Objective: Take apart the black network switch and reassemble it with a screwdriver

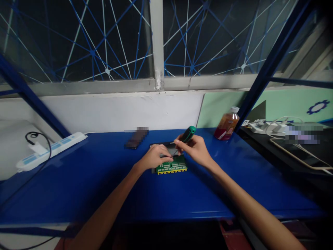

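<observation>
A green circuit board point(173, 166) with yellow connectors along its near edge lies on the blue table. My right hand point(195, 147) grips a screwdriver point(189, 133) with a green and black handle. Its thin shaft slants down to the left, toward the board's far part. My left hand point(156, 155) rests over the board's left side, thumb and fingers drawn together close to the screwdriver's tip. Whatever sits between those fingertips is too small to make out. Behind the board is a grey, dark-edged part point(170, 147), partly covered by both hands.
On the blue table point(104, 187), a dark phone-like object point(137, 138), blurred out, lies behind my left hand. A white power strip point(52, 152) is at left, a drink bottle point(227, 124) at back right. Cables point(279, 125) and a phone point(299, 152) occupy the dark surface at right.
</observation>
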`<state>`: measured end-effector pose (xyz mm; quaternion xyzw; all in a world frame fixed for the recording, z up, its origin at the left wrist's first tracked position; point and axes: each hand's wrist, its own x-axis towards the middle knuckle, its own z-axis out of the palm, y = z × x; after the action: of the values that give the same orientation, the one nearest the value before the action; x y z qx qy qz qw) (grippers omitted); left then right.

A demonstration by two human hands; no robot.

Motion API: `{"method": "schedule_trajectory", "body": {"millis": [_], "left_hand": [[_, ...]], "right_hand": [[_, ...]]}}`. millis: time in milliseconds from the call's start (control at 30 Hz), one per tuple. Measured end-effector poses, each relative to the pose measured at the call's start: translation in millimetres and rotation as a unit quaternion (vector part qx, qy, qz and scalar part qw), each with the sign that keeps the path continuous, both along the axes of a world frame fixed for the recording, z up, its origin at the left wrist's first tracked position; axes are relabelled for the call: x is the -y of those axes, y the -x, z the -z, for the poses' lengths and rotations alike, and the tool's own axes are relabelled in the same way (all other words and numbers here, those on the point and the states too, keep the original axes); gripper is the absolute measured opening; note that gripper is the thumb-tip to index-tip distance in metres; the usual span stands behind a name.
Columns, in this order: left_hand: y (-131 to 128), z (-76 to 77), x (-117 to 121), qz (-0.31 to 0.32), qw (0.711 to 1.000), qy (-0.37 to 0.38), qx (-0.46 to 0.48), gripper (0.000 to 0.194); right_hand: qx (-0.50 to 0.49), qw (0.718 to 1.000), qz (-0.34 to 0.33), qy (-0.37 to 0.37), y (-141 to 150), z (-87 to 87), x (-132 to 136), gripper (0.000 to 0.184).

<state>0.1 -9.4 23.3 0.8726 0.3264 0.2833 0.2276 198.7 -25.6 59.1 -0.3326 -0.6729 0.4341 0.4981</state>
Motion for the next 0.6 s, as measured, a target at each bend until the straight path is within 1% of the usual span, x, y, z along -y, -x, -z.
{"method": "schedule_trajectory", "body": {"millis": [100, 167, 233, 300, 433, 500, 600], "left_hand": [[0, -1.5, 0, -0.028, 0.999, -0.038, -0.019, 0.018], [-3, -3.6, 0, -0.041, 0.996, -0.065, -0.033, 0.017], [-11, -6.0, 0, -0.044, 0.993, -0.087, -0.059, 0.016], [-22, -8.5, -1, -0.031, 0.990, -0.101, -0.093, 0.014], [-53, -10.5, -6, 0.018, 0.983, -0.115, -0.143, 0.014], [-68, -8.5, -9, 0.013, 0.979, -0.123, -0.164, 0.014], [-83, -3.1, -12, -0.009, 0.976, -0.121, -0.182, 0.013]], "right_hand": [[-0.015, 0.999, 0.033, -0.015, -8, -8.5, -3, 0.026], [-0.027, 0.997, 0.069, -0.025, -19, -13.3, -8, 0.027], [-0.033, 0.992, 0.117, -0.036, -34, -14.6, -15, 0.029], [-0.037, 0.988, 0.146, -0.044, -52, -11.3, -24, 0.032], [-0.031, 0.978, 0.199, -0.058, -83, 1.9, -41, 0.033], [-0.027, 0.973, 0.219, -0.061, -92, 6.6, -47, 0.035], [-0.026, 0.972, 0.227, -0.061, -97, 8.2, -49, 0.040]]}}
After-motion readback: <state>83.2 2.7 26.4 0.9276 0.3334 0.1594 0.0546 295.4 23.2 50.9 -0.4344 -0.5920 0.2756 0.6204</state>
